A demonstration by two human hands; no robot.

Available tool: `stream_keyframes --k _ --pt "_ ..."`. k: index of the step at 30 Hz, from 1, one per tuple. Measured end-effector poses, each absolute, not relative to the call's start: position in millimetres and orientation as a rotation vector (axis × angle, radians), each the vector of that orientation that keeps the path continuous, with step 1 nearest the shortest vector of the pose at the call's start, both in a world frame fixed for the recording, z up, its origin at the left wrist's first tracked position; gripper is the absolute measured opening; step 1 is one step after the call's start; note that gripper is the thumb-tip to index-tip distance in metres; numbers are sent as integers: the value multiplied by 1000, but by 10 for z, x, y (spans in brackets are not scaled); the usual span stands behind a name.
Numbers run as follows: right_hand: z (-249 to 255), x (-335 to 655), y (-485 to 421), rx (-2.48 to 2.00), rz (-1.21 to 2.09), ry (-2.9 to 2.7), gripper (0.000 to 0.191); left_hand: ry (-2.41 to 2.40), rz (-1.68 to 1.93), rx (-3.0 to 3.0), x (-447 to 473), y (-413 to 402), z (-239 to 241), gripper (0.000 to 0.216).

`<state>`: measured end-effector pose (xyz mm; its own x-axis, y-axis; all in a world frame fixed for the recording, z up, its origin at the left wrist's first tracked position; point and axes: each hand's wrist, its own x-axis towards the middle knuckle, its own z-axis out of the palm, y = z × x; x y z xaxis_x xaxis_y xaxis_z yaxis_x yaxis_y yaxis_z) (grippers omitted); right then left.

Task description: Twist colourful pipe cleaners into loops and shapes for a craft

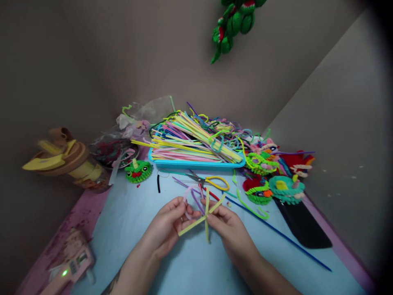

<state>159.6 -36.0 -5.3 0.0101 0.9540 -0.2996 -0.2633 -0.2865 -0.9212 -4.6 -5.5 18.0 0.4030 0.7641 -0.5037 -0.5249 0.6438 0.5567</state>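
Observation:
My right hand (221,219) pinches yellow pipe cleaners (196,224) where they cross, their ends sticking out like an X. My left hand (175,221) has its fingers curled around a pale pink pipe cleaner (187,196) bent into a loop. Between the two hands a purple pipe cleaner (197,201) curves down toward the crossing; its lower end is hidden. One yellow arm reaches close to my left fingers, and I cannot tell whether they touch it. Just beyond my hands lie scissors with yellow handles (217,183).
A blue tray (196,164) heaped with pipe cleaners stands at the back. Fuzzy animal faces lie right, beside a black flat piece (303,225); a green one (138,171) lies left. A long blue pipe cleaner (285,238) crosses the right side. A lit glue gun (75,260) is front left.

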Motion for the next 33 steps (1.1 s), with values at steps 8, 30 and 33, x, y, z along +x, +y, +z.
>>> stream_keyframes --k 8,30,33 --pt "15 1610 -331 -1162 1596 -704 27 683 781 428 -90 -69 209 14" --pt "-5 1755 -299 -1354 1270 -1195 20 1174 1054 929 -96 -5 154 25" --pt "-6 1739 -306 -1347 1289 -1204 20 1230 1060 996 -83 -18 157 26"
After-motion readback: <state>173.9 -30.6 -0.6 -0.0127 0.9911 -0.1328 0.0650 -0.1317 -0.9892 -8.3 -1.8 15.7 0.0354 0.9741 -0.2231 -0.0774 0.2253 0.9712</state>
